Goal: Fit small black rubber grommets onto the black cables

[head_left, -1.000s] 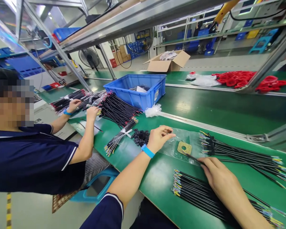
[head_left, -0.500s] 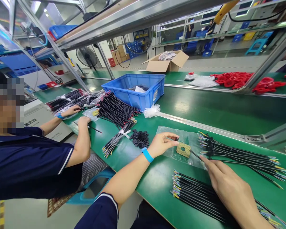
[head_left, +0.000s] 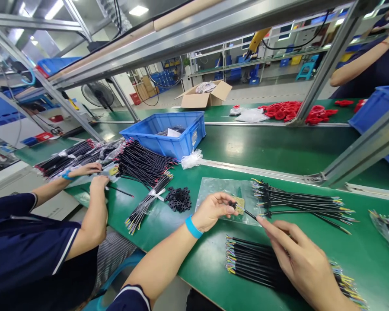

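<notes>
My left hand [head_left: 215, 211] pinches a small black plastic part [head_left: 232, 204] between thumb and fingertips. With its fingers closed, my right hand [head_left: 298, 250] grips a black cable [head_left: 250, 214], whose stripped end points at the small part; whether the two touch I cannot tell. Behind them a yellow sponge [head_left: 240, 202] lies on a clear plastic bag [head_left: 210, 190]. Below my right hand is a row of black cables [head_left: 256, 263] with coloured wire ends. Further right lie cables [head_left: 298, 201] with black parts fitted near one end. A pile of loose black parts [head_left: 178, 199] sits left of my left hand.
A tied cable bundle [head_left: 149, 203] and a heap of black cables [head_left: 145, 164] lie to the left, before a blue bin [head_left: 168, 144]. A co-worker's hand [head_left: 99, 183] is busy at the far left. A metal rail [head_left: 253, 169] runs behind the bag, and a slanted post [head_left: 366, 142] stands right.
My hands have come closer together, bringing the cable's end up to the small black part, in front of the sponge. The view has turned to the right.
</notes>
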A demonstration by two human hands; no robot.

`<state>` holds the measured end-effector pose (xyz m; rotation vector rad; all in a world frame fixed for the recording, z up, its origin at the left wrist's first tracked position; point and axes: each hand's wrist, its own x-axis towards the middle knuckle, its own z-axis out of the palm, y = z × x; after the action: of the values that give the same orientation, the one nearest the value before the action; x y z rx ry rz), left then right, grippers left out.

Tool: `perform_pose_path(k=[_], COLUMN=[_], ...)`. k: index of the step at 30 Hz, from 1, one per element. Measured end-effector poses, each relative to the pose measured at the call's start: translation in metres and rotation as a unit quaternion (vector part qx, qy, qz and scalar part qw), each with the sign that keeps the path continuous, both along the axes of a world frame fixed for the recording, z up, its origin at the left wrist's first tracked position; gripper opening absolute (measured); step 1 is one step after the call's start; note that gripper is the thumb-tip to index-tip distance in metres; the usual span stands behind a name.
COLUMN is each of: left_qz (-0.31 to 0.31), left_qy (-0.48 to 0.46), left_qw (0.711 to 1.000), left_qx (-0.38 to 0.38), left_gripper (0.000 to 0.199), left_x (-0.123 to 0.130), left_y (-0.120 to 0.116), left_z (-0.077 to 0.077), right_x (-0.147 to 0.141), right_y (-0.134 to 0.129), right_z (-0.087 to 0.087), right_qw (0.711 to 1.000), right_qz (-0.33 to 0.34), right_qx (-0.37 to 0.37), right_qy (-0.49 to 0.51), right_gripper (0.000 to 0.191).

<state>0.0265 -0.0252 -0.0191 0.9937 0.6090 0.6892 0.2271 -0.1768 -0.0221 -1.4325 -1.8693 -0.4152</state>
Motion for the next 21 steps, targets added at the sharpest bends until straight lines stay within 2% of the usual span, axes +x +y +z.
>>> perform_pose_path(k=[9,14,21], left_qz=[0.034,0.040,0.035], left_qy=[0.029,0.020,0.041], left_qw=[0.999,0.999,0.998], left_qx=[0.031,0.008,-0.013], left_gripper=[0.061,0.063,0.064], left_x=[-0.0014,0.0005,-0.0007], left_y=[-0.0011,-0.0030,-0.0029], left_z=[0.0008,0.0038,0.0050], right_x=[-0.0003,0.0024,0.0044], right_y=[-0.0015,-0.0021,-0.0040], right_z=[0.0022,-0.0045,0.0033], right_qw=[0.997,0.996,0.994], right_qz=[0.006,0.004,-0.008], right_qx=[0.010,0.012,0.016], right_qy=[-0.073,-0.089,-0.108], right_gripper=[0.042,0.052,0.054])
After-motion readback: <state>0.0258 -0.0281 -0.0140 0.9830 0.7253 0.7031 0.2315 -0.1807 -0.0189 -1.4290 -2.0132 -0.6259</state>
